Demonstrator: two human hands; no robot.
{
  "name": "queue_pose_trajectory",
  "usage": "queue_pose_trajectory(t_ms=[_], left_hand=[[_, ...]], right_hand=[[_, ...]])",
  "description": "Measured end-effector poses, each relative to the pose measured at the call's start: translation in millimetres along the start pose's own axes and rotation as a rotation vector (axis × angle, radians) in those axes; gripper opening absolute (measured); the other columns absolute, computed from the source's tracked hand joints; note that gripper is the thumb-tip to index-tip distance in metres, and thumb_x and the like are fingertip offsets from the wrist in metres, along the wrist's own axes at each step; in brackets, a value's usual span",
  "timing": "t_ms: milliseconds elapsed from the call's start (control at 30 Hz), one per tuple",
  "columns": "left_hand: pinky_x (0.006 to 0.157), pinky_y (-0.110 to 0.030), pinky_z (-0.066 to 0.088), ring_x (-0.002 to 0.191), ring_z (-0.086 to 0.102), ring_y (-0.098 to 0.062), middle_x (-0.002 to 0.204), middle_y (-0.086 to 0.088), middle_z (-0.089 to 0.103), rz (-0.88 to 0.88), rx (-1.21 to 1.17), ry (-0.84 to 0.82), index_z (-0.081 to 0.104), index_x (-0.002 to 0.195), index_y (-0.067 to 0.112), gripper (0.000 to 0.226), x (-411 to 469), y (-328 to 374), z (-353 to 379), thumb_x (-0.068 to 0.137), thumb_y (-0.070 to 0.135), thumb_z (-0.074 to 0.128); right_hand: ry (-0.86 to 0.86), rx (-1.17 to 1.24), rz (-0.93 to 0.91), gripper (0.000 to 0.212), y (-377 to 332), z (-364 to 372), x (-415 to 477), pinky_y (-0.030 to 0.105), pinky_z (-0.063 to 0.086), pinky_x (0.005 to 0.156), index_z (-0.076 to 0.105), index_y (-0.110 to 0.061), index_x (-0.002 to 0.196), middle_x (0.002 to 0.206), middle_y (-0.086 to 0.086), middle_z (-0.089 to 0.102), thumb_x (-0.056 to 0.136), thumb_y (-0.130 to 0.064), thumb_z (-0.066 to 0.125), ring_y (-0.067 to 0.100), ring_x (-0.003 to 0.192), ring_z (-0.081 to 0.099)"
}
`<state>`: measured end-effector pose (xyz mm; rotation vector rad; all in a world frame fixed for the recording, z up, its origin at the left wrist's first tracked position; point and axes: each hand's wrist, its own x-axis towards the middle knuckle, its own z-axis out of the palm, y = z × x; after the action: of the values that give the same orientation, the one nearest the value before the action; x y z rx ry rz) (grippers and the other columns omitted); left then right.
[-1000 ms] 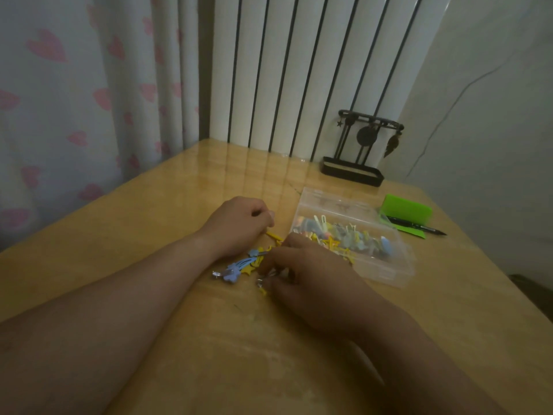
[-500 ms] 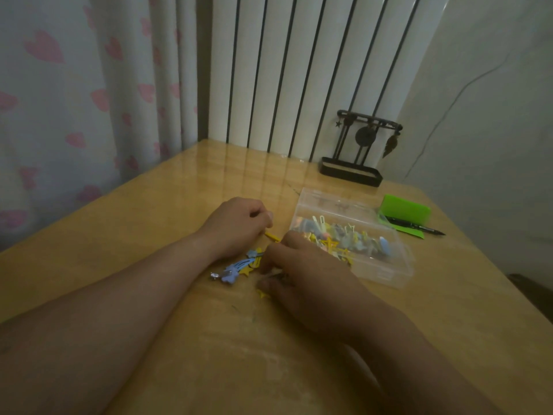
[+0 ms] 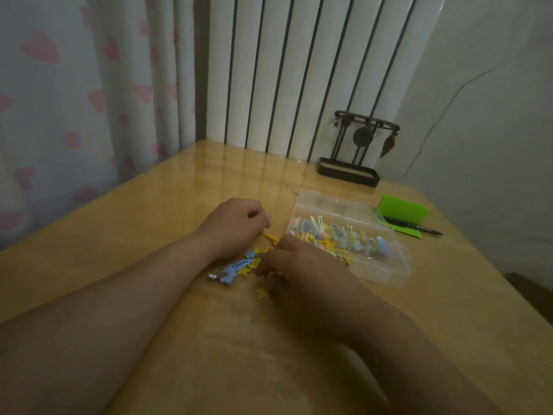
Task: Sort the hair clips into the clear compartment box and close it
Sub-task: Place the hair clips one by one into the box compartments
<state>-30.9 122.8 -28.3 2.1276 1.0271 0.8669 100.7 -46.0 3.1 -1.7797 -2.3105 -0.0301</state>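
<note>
A loose pile of hair clips lies on the wooden table (image 3: 149,235) between my hands: a blue shooting-star clip (image 3: 233,269), a small yellow star clip (image 3: 262,292) and other yellow ones. My left hand (image 3: 236,226) rests on the table with its fingers curled, and a yellow clip (image 3: 270,236) sticks out from under them. My right hand (image 3: 302,265) lies over the pile, fingers curled onto the clips at the blue clip's end. Just right of it, the clear compartment box (image 3: 386,275) stands open and holds several coloured clips.
A green case (image 3: 404,209) and a black pen (image 3: 416,227) lie right of the box. A dark metal stand (image 3: 353,172) sits at the table's back edge, against the white slatted wall. A heart-patterned curtain hangs on the left.
My right hand's fingers have shifted slightly among the clips, and a yellow star now shows beside them. My left hand has stayed put.
</note>
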Motion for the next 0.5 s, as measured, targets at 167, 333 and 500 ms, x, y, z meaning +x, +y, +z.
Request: queue_pose_trajectory(t_ms=[167, 333, 500], left_hand=[[0.078, -0.034, 0.053, 0.082, 0.067, -0.011, 0.08, 0.011, 0.072, 0.008, 0.008, 0.005, 0.076, 0.081, 0.027, 0.024, 0.4, 0.1, 0.1, 0.1, 0.036, 0.063], [0.08, -0.038, 0.055, 0.08, 0.069, -0.015, 0.079, 0.006, 0.073, 0.003, 0.017, -0.001, 0.078, 0.084, 0.025, 0.026, 0.4, -1.0, -0.6, 0.101, 0.037, 0.063], [0.081, -0.035, 0.053, 0.08, 0.067, -0.012, 0.078, 0.01, 0.071, 0.0, 0.014, -0.002, 0.079, 0.086, 0.023, 0.026, -0.7, 0.8, -0.8, 0.103, 0.035, 0.062]], right_hand=[[0.179, 0.23, 0.062, 0.012, 3.7, -7.3, -3.2, 0.029, 0.049, 0.076, 0.062, -0.039, 0.113, 0.104, -0.016, 0.058, 0.104, -0.033, 0.059, 0.004, 0.09, 0.056], [0.388, 0.497, 0.227, 0.005, 19.4, -23.3, -7.3, 0.03, 0.056, 0.075, 0.058, -0.034, 0.106, 0.094, -0.015, 0.071, 0.107, -0.03, 0.055, 0.001, 0.086, 0.066], [0.6, 0.523, 0.418, 0.006, 60.7, -41.3, -14.5, 0.033, 0.057, 0.078, 0.061, -0.029, 0.109, 0.097, -0.011, 0.07, 0.106, -0.03, 0.056, 0.003, 0.087, 0.065]])
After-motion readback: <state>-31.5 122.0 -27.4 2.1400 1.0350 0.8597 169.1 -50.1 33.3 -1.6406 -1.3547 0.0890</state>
